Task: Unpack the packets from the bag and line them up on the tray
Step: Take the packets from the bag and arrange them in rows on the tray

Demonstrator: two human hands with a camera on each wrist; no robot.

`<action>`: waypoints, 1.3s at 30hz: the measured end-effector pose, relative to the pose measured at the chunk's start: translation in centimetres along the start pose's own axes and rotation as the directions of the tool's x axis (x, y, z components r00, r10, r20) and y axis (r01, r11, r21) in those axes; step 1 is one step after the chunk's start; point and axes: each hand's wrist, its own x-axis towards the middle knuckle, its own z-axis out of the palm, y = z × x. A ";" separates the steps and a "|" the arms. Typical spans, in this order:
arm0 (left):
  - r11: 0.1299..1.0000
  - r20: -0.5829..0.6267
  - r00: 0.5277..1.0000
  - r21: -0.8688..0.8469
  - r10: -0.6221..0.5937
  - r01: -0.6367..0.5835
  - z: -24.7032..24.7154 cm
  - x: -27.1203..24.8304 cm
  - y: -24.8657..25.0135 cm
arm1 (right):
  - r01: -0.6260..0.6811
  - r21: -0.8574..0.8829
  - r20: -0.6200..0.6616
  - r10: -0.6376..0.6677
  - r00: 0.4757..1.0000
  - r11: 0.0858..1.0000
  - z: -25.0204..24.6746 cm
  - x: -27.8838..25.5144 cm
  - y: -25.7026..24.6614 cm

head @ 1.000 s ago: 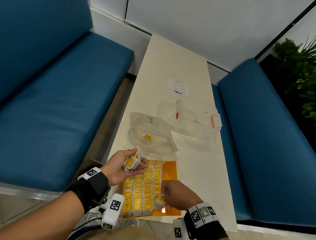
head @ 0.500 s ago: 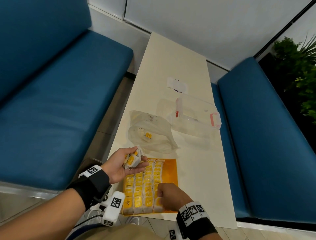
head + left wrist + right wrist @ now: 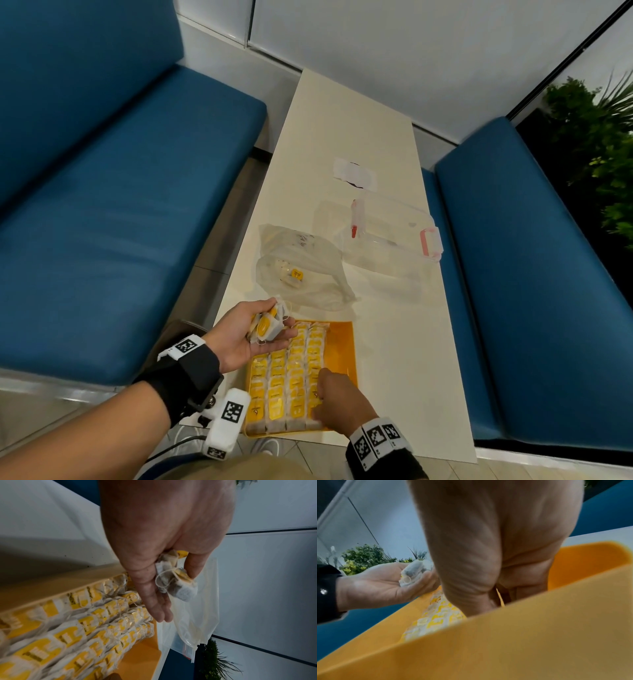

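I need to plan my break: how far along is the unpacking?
Mostly done: four rows of packets fill the orange tray. The left hand holds a few more; the right hand is down at the fourth row. A couple remain in the bag.

tray (image 3: 342, 346): smooth orange plastic, slight sheen
packets (image 3: 287, 380): thin fibrous paper, matt, yellow paper tags
bag (image 3: 318, 270): thin clear plastic film, crinkled
desk (image 3: 346, 137): smooth cream surface, matt

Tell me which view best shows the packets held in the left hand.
The left wrist view: the packets fill the frame's middle, strings and yellow tags visible, pinched by the left hand. The head view shows them small in the palm; the right wrist view, only a blurred white bundle.
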 end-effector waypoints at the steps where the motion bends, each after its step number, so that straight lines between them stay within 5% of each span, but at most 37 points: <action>1: 1.000 -0.004 1.000 0.009 -0.004 0.004 0.0 0.0 0.0 | 0.006 0.003 0.010 -0.006 1.000 1.000 -0.5 -0.3 -0.1; 5: 0.998 -0.007 1.000 0.069 -0.011 0.012 0.3 -0.1 -0.1 | 0.131 0.109 -0.213 -0.106 0.971 0.985 -4.1 -1.4 -1.2; 8: 0.997 -0.007 1.000 0.083 -0.008 0.008 0.7 0.0 -0.4 | 0.417 0.218 -0.502 -0.265 0.823 0.883 -6.3 -1.9 -3.0; 11: 0.996 0.022 1.000 0.090 0.000 -0.002 1.1 0.1 -0.7 | 0.598 0.186 -0.569 -0.411 0.713 0.780 -6.9 -1.8 -4.9; 16: 0.993 0.020 0.999 0.118 0.029 -0.032 1.6 -0.1 -0.7 | 0.519 0.067 -0.437 -0.443 0.783 0.852 -6.1 -0.3 -5.8; 22: 0.995 -0.032 0.999 0.096 0.021 -0.017 1.3 0.0 -0.7 | 0.500 -0.012 -0.421 -0.458 0.783 0.866 -6.1 -0.1 -5.7; 34: 0.998 -0.005 1.000 0.067 -0.014 0.015 0.5 0.3 -0.5 | 0.639 0.045 -0.547 -0.517 0.659 0.768 -7.3 -2.1 -4.3; 39: 0.999 -0.018 0.999 0.041 -0.028 0.029 0.1 0.4 -0.5 | 0.612 0.086 -0.696 -0.393 0.602 0.786 -9.4 -2.3 -1.4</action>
